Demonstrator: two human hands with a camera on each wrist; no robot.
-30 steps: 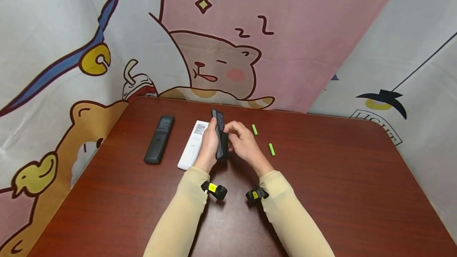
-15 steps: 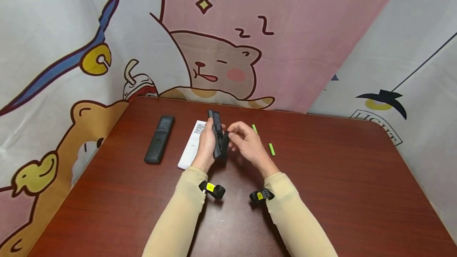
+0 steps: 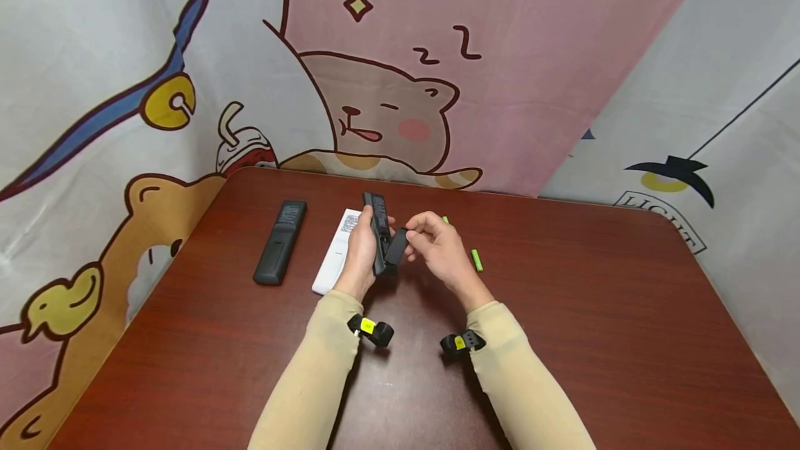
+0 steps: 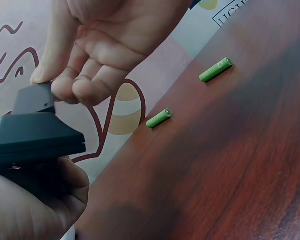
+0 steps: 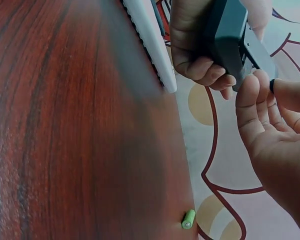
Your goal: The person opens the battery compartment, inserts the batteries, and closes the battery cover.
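My left hand grips a black remote control above the table, its back turned toward the right. The remote's battery cover stands tilted out from the body, its lower end still at the remote. Thumb and fingertips of my right hand pinch the cover's upper edge. In the left wrist view, the cover rises from the remote under the right thumb. Two green batteries lie to the right: a nearer battery and a farther battery, partly hidden behind the right hand in the head view.
A white remote control lies face down beside the left hand, partly covered by it. Farther left lies another black remote control, also back up. All rest on a reddish-brown wooden table against a cartoon-printed cloth.
My right hand has moved slightly right, swinging the battery cover away from the remote's back. The left hand shifted a little left with the remote. The batteries and other remotes stayed put.
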